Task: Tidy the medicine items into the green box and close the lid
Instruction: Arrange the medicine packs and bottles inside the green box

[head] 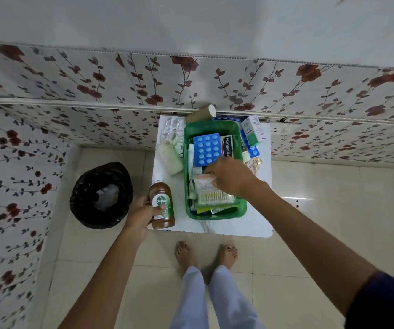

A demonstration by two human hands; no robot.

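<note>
The green box (188, 148) sits open on a small white table (238, 224), with a blue pill strip (206, 148), a Hansaplast pack (228, 144) and a clear pack of cotton buds (212, 195) inside. My right hand (231, 176) reaches into the box, fingers closed on a pale orange packet (204, 181). My left hand (141, 213) grips a brown Dettol bottle (161, 203) at the table's front left corner. Left of the box lie a white bottle (170, 157) and foil strips (173, 131). No lid is visible.
A brown tube with a white cap (202, 113) and a white-green carton (254, 130) rest at the box's far side. More pill strips (254, 162) lie to its right. A black-lined bin (101, 194) stands on the floor to the left. A floral wall is behind.
</note>
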